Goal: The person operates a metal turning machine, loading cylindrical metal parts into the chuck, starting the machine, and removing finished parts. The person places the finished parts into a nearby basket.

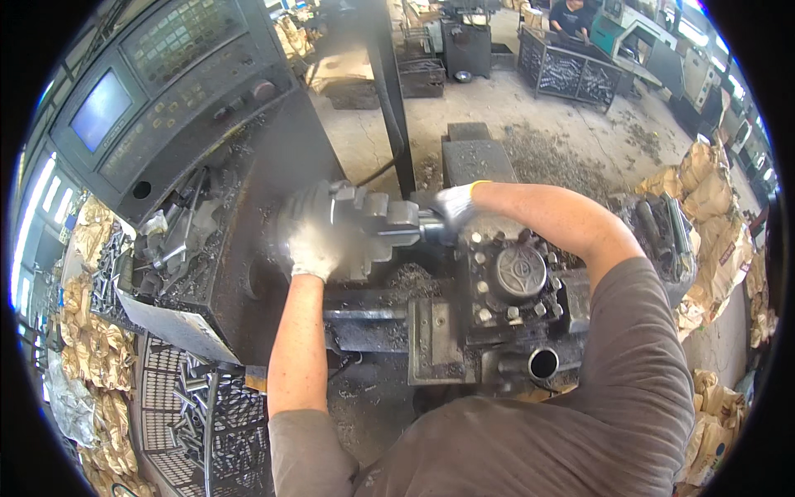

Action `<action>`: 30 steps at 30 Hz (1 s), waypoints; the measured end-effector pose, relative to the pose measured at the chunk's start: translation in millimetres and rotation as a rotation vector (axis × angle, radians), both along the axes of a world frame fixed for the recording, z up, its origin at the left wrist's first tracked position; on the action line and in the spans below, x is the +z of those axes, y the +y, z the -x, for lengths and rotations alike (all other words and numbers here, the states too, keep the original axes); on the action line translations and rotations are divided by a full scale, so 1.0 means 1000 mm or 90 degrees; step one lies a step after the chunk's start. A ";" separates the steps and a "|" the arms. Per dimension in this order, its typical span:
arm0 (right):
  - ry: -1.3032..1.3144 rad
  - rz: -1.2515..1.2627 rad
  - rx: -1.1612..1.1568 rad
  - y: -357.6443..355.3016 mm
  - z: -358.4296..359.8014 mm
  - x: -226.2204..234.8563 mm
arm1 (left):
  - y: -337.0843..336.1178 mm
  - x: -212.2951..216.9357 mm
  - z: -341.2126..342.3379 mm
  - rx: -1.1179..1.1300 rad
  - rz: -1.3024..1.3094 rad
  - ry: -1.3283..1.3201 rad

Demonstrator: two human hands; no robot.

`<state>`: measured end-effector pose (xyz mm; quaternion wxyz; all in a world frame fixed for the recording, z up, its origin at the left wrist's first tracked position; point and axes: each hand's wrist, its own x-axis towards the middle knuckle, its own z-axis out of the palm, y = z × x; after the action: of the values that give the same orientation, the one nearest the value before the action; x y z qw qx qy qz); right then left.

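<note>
A lathe chuck point(364, 217) with stepped metal jaws stands in front of me at the middle left. My left hand point(311, 247), in a white glove, rests against the near left side of this chuck; a blur covers its fingers. Between the jaws and my other hand shows a short shiny metal cylinder point(430, 229). My right hand point(455, 205), also gloved, reaches across from the right and closes around the cylinder's outer end, its fingers partly hidden. Just right of it sits the bolted tool post point(520, 273) with a round cap.
A control panel point(178, 91) with a lit screen rises at the left. Below it, a shelf holds tools and metal shavings. A black plastic crate point(166, 414) holds metal tubes at lower left. Brown paper sacks point(710, 224) lie at the right. Another person point(570, 18) stands behind a parts bin point(571, 70).
</note>
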<state>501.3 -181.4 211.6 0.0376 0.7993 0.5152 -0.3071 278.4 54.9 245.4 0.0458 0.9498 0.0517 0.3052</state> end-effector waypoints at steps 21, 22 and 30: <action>-0.253 -0.687 -0.655 -0.225 0.053 0.050 | 0.003 -0.014 0.012 -0.009 -0.072 -0.040; -0.328 -0.796 -0.590 -0.225 0.061 0.060 | 0.003 -0.010 0.012 -0.009 -0.080 -0.040; -0.449 -1.058 -0.222 -0.205 0.212 0.119 | -0.059 0.001 0.058 -0.258 0.294 -0.005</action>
<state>289.8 -386.4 330.5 -0.4409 0.6829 0.4015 0.4220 220.1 -3.9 246.7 0.3204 0.9042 -0.0709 0.2735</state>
